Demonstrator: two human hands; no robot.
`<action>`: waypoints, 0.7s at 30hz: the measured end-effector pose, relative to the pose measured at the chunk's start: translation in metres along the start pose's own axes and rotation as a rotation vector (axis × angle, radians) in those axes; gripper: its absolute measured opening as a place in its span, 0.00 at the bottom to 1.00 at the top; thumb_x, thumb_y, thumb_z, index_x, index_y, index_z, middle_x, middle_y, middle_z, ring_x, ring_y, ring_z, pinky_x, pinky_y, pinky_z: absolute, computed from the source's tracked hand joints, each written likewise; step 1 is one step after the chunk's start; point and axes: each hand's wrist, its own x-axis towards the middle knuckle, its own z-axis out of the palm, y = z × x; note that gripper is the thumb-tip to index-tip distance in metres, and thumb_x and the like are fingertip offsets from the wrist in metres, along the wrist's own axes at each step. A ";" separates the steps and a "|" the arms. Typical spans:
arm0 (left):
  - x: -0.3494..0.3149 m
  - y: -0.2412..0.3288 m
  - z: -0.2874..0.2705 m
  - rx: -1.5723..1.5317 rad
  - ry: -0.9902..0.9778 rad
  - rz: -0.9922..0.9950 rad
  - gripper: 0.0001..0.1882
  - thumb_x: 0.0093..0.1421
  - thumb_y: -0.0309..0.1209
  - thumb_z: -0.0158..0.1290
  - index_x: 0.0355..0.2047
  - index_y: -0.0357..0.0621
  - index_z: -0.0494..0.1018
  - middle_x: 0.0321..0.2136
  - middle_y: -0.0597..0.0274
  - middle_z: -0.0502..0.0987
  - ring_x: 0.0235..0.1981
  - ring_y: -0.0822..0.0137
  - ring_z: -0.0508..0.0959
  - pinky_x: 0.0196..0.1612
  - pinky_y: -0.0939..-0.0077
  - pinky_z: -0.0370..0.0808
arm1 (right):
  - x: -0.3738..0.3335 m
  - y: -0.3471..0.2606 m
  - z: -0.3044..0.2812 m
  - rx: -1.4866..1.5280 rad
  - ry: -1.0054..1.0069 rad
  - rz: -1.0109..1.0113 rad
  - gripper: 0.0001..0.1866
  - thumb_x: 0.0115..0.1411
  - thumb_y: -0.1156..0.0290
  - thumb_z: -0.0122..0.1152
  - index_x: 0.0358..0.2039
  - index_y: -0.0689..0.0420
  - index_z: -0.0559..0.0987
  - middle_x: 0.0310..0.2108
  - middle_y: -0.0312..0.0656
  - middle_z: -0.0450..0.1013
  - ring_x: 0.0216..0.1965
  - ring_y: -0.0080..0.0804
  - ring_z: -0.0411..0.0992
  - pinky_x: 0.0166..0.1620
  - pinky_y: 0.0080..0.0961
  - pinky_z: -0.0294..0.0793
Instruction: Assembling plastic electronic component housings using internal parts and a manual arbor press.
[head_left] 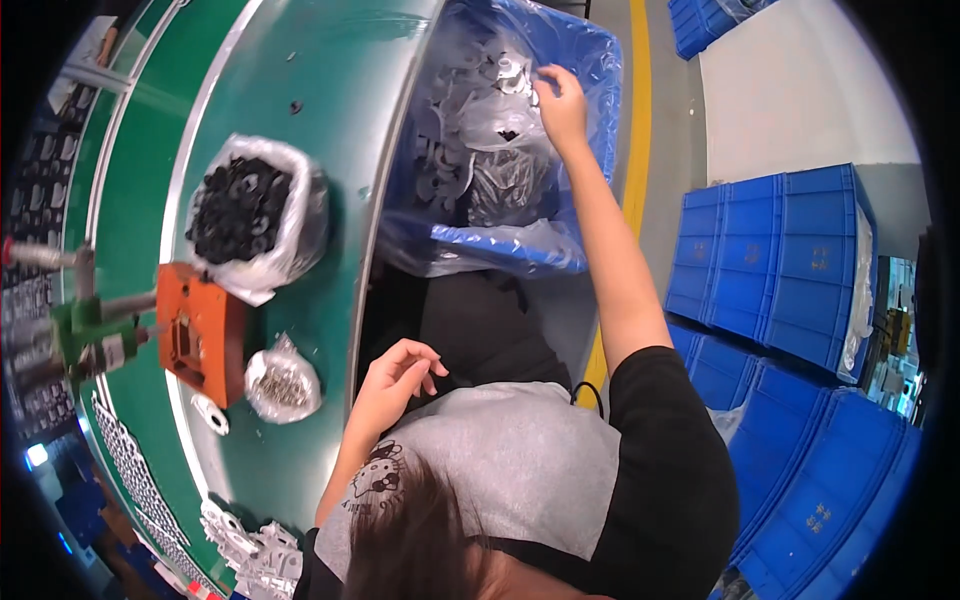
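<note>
My right hand (562,105) reaches over the far right part of a blue bin (612,120) lined with clear plastic. Its fingers are loosely bent and apart, with nothing visible between them, close to white and grey parts (512,70) piled in the bin. A clear plastic bag (505,185) with dark contents lies among those parts. My left hand (395,380) hovers by the workbench edge in front of my body, fingers half curled, thumb apart, holding nothing.
On the green workbench (345,110) stand a bag of black parts (240,210), an orange fixture block (200,335) and a small bag of metal pieces (283,385). White parts (250,555) lie at the near left. Blue crates (745,250) are stacked on the right.
</note>
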 end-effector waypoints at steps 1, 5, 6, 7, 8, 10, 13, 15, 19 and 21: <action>0.013 -0.002 0.002 0.002 0.009 -0.006 0.06 0.61 0.25 0.44 0.37 0.40 0.68 0.30 0.61 0.76 0.24 0.76 0.73 0.27 0.86 0.66 | -0.010 0.038 0.010 -0.171 -0.120 0.090 0.19 0.52 0.57 0.56 0.41 0.53 0.77 0.48 0.48 0.69 0.50 0.45 0.66 0.52 0.43 0.62; 0.078 0.004 0.015 -0.054 0.091 -0.029 0.05 0.62 0.26 0.43 0.36 0.39 0.68 0.28 0.59 0.76 0.22 0.75 0.74 0.25 0.86 0.66 | -0.057 0.126 0.050 -0.387 -0.570 0.391 0.36 0.49 0.41 0.54 0.55 0.47 0.68 0.58 0.50 0.60 0.60 0.50 0.56 0.56 0.62 0.50; 0.109 0.013 0.025 -0.031 0.079 -0.007 0.06 0.63 0.27 0.43 0.36 0.39 0.67 0.28 0.58 0.76 0.22 0.74 0.74 0.24 0.86 0.67 | -0.070 0.191 0.042 -0.159 -0.641 0.460 0.35 0.47 0.41 0.56 0.53 0.48 0.70 0.54 0.51 0.65 0.57 0.49 0.60 0.55 0.62 0.50; 0.131 0.011 0.019 -0.099 0.135 0.013 0.06 0.63 0.29 0.43 0.36 0.40 0.67 0.27 0.58 0.76 0.21 0.74 0.74 0.24 0.85 0.67 | -0.083 0.192 0.057 -0.257 -0.959 0.437 0.28 0.47 0.48 0.58 0.47 0.49 0.75 0.47 0.49 0.71 0.50 0.47 0.68 0.54 0.60 0.53; 0.151 0.013 0.011 -0.065 0.214 0.042 0.07 0.62 0.30 0.44 0.38 0.40 0.67 0.27 0.58 0.76 0.21 0.74 0.74 0.23 0.84 0.67 | -0.092 0.161 0.067 -0.402 -1.058 0.366 0.24 0.47 0.52 0.57 0.43 0.50 0.76 0.44 0.48 0.73 0.47 0.46 0.70 0.53 0.58 0.55; 0.205 0.023 0.004 -0.121 0.315 0.126 0.08 0.62 0.30 0.44 0.39 0.40 0.66 0.27 0.57 0.76 0.21 0.74 0.74 0.23 0.83 0.67 | -0.096 0.117 0.052 -0.556 -1.141 0.221 0.18 0.46 0.60 0.55 0.38 0.51 0.78 0.40 0.45 0.75 0.43 0.43 0.73 0.51 0.54 0.60; 0.301 0.016 -0.021 -0.115 0.459 0.136 0.10 0.59 0.28 0.45 0.41 0.40 0.65 0.29 0.57 0.75 0.24 0.74 0.74 0.24 0.83 0.67 | -0.103 0.107 0.029 -0.628 -1.280 0.139 0.15 0.46 0.64 0.53 0.35 0.50 0.79 0.38 0.42 0.75 0.40 0.41 0.74 0.45 0.50 0.63; 0.361 -0.008 -0.051 0.036 0.569 0.082 0.13 0.56 0.28 0.47 0.41 0.38 0.65 0.30 0.56 0.75 0.26 0.70 0.75 0.26 0.80 0.69 | -0.098 0.101 0.022 -0.659 -1.419 0.213 0.16 0.47 0.61 0.54 0.36 0.51 0.79 0.38 0.44 0.76 0.41 0.42 0.74 0.46 0.49 0.64; 0.438 -0.100 -0.106 0.632 0.804 0.169 0.17 0.53 0.34 0.53 0.38 0.35 0.68 0.33 0.48 0.74 0.36 0.58 0.75 0.38 0.69 0.71 | -0.089 0.100 0.015 -0.458 -1.488 0.355 0.26 0.49 0.48 0.56 0.36 0.59 0.79 0.37 0.51 0.75 0.38 0.46 0.74 0.44 0.38 0.71; 0.446 -0.117 -0.114 0.662 0.821 0.116 0.18 0.52 0.34 0.53 0.38 0.32 0.67 0.33 0.45 0.74 0.37 0.51 0.74 0.40 0.64 0.70 | -0.052 0.108 0.004 0.077 -1.645 0.593 0.27 0.49 0.48 0.59 0.39 0.59 0.78 0.37 0.46 0.76 0.36 0.37 0.75 0.44 0.33 0.71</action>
